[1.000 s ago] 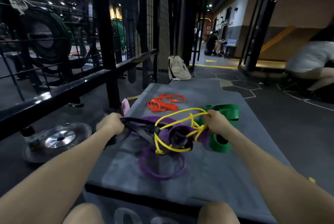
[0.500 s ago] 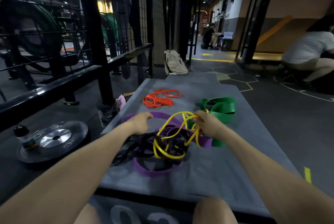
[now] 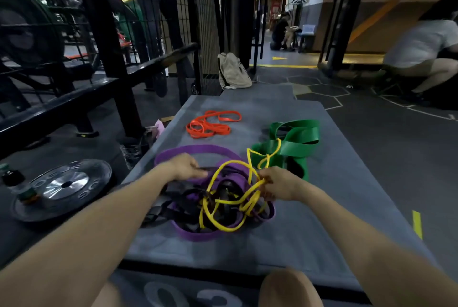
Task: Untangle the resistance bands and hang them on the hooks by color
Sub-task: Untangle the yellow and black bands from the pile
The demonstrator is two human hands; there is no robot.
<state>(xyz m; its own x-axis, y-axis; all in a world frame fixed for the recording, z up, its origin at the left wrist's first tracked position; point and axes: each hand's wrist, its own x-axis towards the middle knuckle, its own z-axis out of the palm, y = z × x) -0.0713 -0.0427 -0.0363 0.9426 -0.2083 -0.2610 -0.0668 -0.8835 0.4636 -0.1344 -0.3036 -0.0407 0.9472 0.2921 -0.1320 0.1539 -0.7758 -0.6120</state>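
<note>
In the head view, a grey padded gym mat lies on the floor and carries all the bands. In its middle lies a knot of a thin yellow rubber band, a wide purple rubber band and a black rubber band, all wound through each other. The right hand pinches a loop of the yellow band between curled fingers. The left hand rests on the knot with the fingers stretched forward, touching the black and purple bands. Behind the right hand lies a wide green rubber band, and a yellow loop lies over it. Farther back lies a thin orange rubber band, apart from the others. Left of the mat lies a black weight plate.
</note>
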